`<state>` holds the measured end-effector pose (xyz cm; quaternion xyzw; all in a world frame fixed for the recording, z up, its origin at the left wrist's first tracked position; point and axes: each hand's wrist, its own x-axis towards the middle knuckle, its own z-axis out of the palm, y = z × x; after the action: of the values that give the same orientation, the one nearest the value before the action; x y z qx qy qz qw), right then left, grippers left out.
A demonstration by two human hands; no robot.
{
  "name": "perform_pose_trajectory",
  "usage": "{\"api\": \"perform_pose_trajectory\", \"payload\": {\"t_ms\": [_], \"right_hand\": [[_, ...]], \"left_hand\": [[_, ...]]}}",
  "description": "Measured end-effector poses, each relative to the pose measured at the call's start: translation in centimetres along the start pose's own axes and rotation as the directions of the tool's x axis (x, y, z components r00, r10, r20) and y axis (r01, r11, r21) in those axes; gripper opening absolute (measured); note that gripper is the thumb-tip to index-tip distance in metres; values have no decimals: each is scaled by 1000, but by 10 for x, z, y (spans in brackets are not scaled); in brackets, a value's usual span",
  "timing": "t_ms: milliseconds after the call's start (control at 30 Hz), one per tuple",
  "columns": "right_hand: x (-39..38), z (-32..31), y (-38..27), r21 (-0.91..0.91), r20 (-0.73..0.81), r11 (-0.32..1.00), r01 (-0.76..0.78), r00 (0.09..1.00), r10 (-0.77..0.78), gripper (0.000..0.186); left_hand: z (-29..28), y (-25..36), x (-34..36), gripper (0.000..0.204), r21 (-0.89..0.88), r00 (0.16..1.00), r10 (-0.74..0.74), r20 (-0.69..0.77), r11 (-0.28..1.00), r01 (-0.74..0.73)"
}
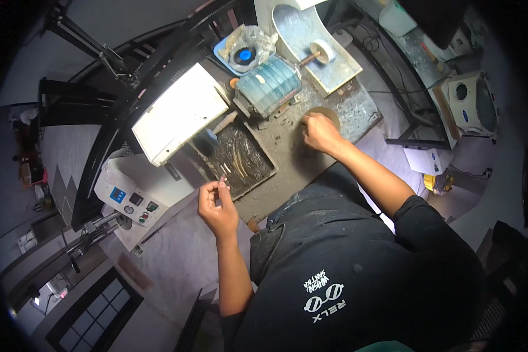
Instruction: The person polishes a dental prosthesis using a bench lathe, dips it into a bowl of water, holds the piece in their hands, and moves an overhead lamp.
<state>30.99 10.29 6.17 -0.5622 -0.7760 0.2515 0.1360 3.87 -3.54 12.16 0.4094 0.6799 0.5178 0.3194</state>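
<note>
My left hand (217, 206) is raised at the near left corner of a tray (253, 189) of dark, wet slurry. Its thumb and fingertips pinch a small pale piece (223, 178), too small to name. Over the bench to the right, my right hand (322, 134) is closed, fingers curled at the edge of a round tan disc (328, 113). The hand covers part of that disc. Beyond the hands stands a bench polishing lathe with a blue-green ribbed motor (270, 85). A white hood (182, 114) arches over the far left part of the tray.
A white buffing wheel (321, 51) sits on the lathe's right shaft, before a grey metal hood (343, 73). Behind the motor is a blue basin (222, 51) with a plastic bag. A control box (129, 199) stands left, and a white machine (470, 105) far right.
</note>
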Motion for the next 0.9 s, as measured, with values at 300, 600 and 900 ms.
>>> {"api": "perform_pose_trajectory", "payload": {"t_ms": [300, 600, 900], "right_hand": [[17, 40, 91, -154, 258, 986, -66, 961, 105, 12], [53, 15, 55, -59, 382, 997, -47, 922, 66, 17], [32, 8, -67, 182, 410, 972, 147, 888, -211, 25]], "left_hand": [[21, -2, -31, 9, 152, 994, 77, -74, 986, -65], [14, -1, -56, 8, 36, 981, -20, -191, 999, 27], [1, -14, -61, 11, -303, 967, -52, -249, 953, -27]]}}
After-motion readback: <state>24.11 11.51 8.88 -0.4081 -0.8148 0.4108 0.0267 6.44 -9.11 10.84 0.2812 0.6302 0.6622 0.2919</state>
